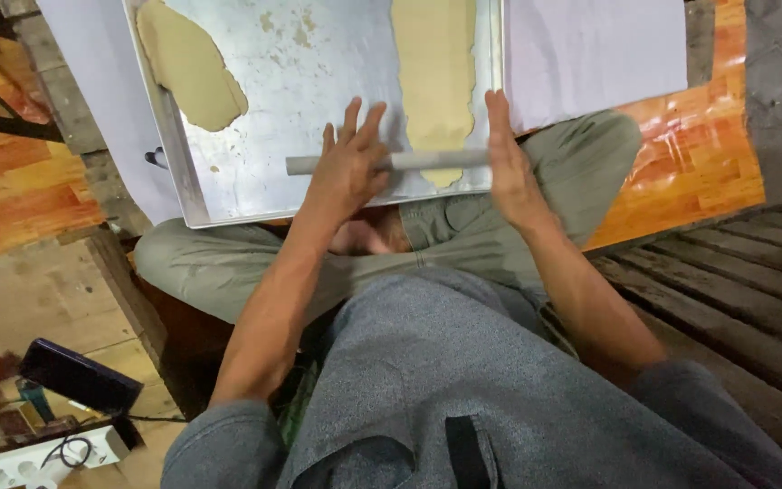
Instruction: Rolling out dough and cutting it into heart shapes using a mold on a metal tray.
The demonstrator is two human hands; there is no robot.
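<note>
Grey metal, a shallow rectangular baking tray (pixel 228 195) rests across the person's crossed legs in olive trousers (pixel 228 263), and everything else is placed from it. On the tray's near edge lies a thin grey cylindrical rolling pin (pixel 427 160), set crosswise over the near tip of a long strip of pale beige dough (pixel 434 63) that runs up the tray's right side. The left hand (pixel 348 167) lies flat on the pin's left part, fingers spread and open, pressing rather than clasping. The right hand (pixel 507 158) stands on edge at the pin's right end, just at the tray's right rim, fingers straight and held together, its grip open too. A second, broader patch of beige dough (pixel 190 65) sits in the tray's far left corner, well apart from the pin, with small crumbs between the two pieces. White paper sheets (pixel 590 50) lie under and to the right of the tray. Below left of the tray, on the wooden floor (pixel 11 181), are a dark box (pixel 79 373) and a white power strip (pixel 29 460).
</note>
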